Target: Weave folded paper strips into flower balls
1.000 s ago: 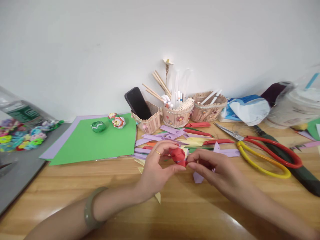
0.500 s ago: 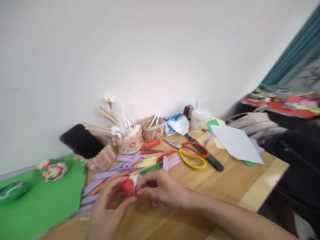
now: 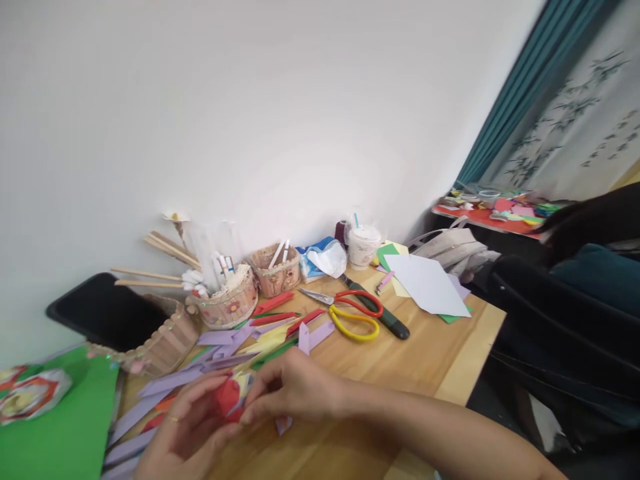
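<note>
Both hands meet over the front of the wooden table [image 3: 400, 363] around a small folded paper piece [image 3: 229, 398], red with some yellow and lilac. My left hand [image 3: 187, 427] has its fingers curled round the red side. The thumb and fingers of my right hand [image 3: 287, 393] pinch its right edge, partly hiding it. Behind the hands lie folded strips in lilac [image 3: 225, 337], red [image 3: 274, 303], yellow and green. Scissors [image 3: 355, 313] with one red and one yellow handle rest beyond, over a dark green-handled tool [image 3: 395, 325].
Woven baskets [image 3: 230, 303] with sticks and pens line the wall. A dark tablet [image 3: 107, 310] leans in one basket. A lidded cup [image 3: 363, 247], tissue pack [image 3: 320, 257] and white sheet [image 3: 427, 283] stand or lie further right. Green board [image 3: 60, 427] at left; a person in dark clothing [image 3: 575, 320] at right.
The view has swung to the right, so the table and both hands appear shifted left. More of the person and the curtain shows. Both hands still hold the paper piece.
</note>
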Available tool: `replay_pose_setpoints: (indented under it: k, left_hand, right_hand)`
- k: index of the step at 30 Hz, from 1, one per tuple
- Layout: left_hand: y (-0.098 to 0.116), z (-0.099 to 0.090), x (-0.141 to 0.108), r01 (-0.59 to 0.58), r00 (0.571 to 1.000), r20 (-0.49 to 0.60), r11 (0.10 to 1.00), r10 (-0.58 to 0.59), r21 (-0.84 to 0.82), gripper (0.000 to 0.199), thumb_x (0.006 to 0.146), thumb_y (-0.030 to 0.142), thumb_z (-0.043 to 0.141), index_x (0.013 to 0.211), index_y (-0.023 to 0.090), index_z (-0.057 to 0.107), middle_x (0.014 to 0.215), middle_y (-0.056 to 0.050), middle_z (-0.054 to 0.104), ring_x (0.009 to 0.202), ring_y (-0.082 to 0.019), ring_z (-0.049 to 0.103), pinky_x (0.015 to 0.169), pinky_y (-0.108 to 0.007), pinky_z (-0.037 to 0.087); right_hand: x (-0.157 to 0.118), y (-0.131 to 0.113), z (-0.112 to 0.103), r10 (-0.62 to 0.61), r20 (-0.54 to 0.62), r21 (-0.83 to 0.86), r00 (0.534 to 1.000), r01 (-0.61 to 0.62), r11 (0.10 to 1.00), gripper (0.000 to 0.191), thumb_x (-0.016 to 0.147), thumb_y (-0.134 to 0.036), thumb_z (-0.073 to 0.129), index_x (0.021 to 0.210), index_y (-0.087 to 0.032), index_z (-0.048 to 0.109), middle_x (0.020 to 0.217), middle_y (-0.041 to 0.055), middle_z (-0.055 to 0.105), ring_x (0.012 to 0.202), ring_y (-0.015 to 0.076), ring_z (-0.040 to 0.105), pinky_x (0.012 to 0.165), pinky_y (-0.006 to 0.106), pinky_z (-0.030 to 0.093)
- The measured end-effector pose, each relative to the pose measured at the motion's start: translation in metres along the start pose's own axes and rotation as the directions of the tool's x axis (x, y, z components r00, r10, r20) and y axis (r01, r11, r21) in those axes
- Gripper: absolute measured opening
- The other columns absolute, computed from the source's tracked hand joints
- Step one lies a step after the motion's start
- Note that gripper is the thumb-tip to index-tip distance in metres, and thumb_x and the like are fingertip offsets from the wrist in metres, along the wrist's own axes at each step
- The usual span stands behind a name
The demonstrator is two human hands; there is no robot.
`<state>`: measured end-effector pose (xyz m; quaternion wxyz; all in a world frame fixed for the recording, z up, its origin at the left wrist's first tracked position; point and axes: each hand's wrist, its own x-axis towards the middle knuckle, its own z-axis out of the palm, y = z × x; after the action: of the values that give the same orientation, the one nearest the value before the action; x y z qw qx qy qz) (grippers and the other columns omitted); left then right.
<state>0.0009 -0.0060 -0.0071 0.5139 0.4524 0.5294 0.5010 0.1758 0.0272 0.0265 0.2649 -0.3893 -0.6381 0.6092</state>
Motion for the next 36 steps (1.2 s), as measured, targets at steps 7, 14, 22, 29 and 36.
replay_pose_setpoints:
  k: [7,14,22,29,36]
  left_hand:
    - [0.012,0.002,0.002,-0.125,0.99,0.066,0.992,0.125,-0.008,0.039,0.052,0.024,0.079,0.087,0.019,0.061,0.103,-0.007,0.059,0.086,-0.02,0.062,0.071,-0.03,0.054]
    - [0.012,0.0,0.006,-0.039,0.993,0.102,0.988,0.054,-0.152,0.043,0.057,0.024,0.078,0.093,0.019,0.056,0.084,-0.002,0.06,0.078,-0.016,0.059,0.067,-0.027,0.051]
    - [0.01,0.0,0.004,-0.088,0.968,0.213,0.976,0.131,-0.201,0.042,0.061,0.024,0.077,0.096,0.022,0.054,0.093,-0.002,0.056,0.082,-0.014,0.056,0.068,-0.025,0.049]
    - [0.01,-0.001,0.003,-0.157,0.953,0.235,0.976,0.191,-0.153,0.039,0.063,0.022,0.075,0.095,0.022,0.054,0.106,-0.004,0.052,0.093,-0.016,0.053,0.08,-0.03,0.046]
    - [0.008,-0.002,0.005,-0.134,0.963,0.217,0.982,0.16,-0.132,0.04,0.064,0.023,0.074,0.098,0.022,0.053,0.1,-0.003,0.054,0.09,-0.015,0.054,0.077,-0.028,0.048]
  right_hand:
    - [0.002,0.0,0.004,0.046,0.016,0.09,0.999,-0.047,0.995,0.033,0.061,-0.042,0.073,0.063,-0.012,0.062,0.05,-0.0054,0.052,0.037,0.0027,0.044,0.036,0.014,0.032]
    - [0.004,-0.002,-0.006,0.053,0.138,0.149,0.989,-0.074,0.986,0.036,0.072,-0.046,0.064,0.086,-0.013,0.068,0.072,0.0016,0.064,0.045,0.003,0.052,0.045,0.016,0.041]
    - [0.004,-0.01,-0.005,0.151,0.112,0.105,0.982,-0.163,0.981,0.028,0.067,-0.039,0.07,0.069,-0.011,0.066,0.058,-0.0011,0.059,0.041,0.0029,0.045,0.039,0.015,0.034]
    - [0.002,-0.011,0.0,0.123,0.06,-0.061,0.991,-0.119,0.991,0.02,0.071,-0.031,0.066,0.064,-0.014,0.059,0.05,-0.0058,0.048,0.043,0.0039,0.038,0.04,0.017,0.028]
    - [-0.001,-0.016,-0.003,0.071,0.139,-0.171,0.988,-0.047,0.984,0.025,0.083,-0.037,0.05,0.076,-0.015,0.06,0.062,-0.0019,0.052,0.045,0.0057,0.041,0.041,0.018,0.032]
